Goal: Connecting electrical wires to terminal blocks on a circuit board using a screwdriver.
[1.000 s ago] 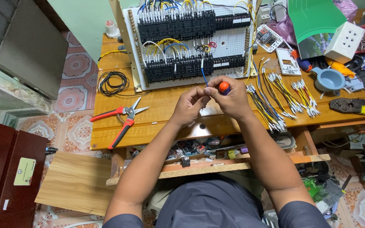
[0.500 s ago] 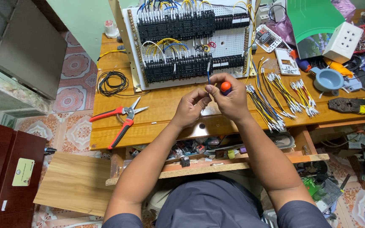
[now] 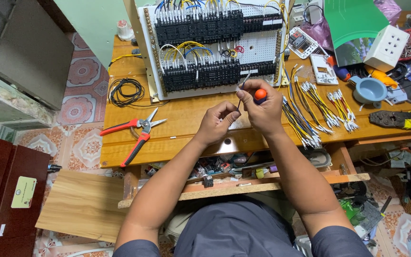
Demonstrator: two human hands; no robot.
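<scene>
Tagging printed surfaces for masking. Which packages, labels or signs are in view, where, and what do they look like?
Label: on the dark red cabinet, lower left; pale yellow rectangle with a small round emblem.
Green sheet: standing at the bench's back right; glossy green with a pictured lower part.
Blister pack: right of the wiring panel; clear, with a dark part inside.

Both hands at the workbench (image 3: 177, 119): right hand (image 3: 262, 109) around an orange-capped screwdriver (image 3: 259, 94), left hand (image 3: 217, 123) beside.

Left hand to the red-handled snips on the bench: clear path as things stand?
Probably yes. The red-handled snips lie on bare bench top to the left of the left hand, with nothing between them. But that hand is pinching the tip of the orange-handled screwdriver that the right hand grips, so it is occupied.
</scene>
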